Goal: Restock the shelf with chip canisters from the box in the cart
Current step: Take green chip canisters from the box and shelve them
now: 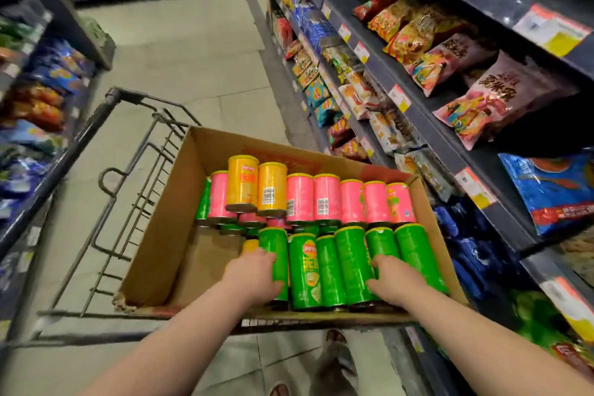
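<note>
A cardboard box (160, 235) sits in a dark metal cart (106, 151). It holds several chip canisters lying on their sides: green ones (303, 270) in the near row, pink ones (326, 198) behind, and two yellow ones (242, 182) on top at the left. My left hand (254, 276) grips the leftmost green canister (276, 254) of the near row, fingers over it and thumb under. My right hand (397, 280) curls round a green canister (381, 243) near the right end of that row.
Dark shelves (418, 112) on the right carry snack bags and yellow price tags; one dark gap (540, 128) shows beside the pink bags. More snack shelves (35, 96) line the left. The tiled aisle floor (193, 51) runs ahead of the cart. My feet show below the box.
</note>
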Demonstrator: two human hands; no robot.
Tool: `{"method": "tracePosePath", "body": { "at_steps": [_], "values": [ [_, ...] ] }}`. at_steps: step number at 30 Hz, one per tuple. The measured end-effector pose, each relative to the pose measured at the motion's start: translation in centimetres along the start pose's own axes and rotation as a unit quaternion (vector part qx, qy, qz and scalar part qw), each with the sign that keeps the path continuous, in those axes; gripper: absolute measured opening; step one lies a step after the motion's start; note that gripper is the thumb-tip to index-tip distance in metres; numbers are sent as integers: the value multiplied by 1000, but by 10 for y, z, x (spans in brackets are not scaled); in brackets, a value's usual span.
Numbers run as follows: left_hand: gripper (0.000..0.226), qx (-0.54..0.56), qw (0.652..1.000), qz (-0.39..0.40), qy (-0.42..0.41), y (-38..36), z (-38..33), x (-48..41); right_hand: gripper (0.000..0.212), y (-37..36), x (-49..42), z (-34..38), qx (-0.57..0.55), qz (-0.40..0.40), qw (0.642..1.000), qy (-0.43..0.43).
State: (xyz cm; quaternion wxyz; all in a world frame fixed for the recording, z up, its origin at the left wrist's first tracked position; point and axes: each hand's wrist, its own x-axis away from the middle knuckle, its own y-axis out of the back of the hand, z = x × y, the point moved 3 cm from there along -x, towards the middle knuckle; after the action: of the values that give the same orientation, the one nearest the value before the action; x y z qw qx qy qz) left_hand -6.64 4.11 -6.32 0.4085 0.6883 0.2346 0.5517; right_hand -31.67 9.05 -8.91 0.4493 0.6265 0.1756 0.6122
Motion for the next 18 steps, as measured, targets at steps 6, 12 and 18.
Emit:
{"method": "tracePosePath", "body": {
  "at_steps": [6, 12, 18],
  "values": [
    [77, 54, 994, 56, 73, -21, 5, -37, 44, -12, -38, -3, -77, 21, 997, 1],
    [90, 181, 963, 90, 176, -43, 14, -60, 57, -23, -60, -4, -164, 50, 985, -31],
    [101, 308, 915, 81, 246, -58, 13, -73, 72, -28, -68, -4, -163, 55, 984, -47]
  ]
}}
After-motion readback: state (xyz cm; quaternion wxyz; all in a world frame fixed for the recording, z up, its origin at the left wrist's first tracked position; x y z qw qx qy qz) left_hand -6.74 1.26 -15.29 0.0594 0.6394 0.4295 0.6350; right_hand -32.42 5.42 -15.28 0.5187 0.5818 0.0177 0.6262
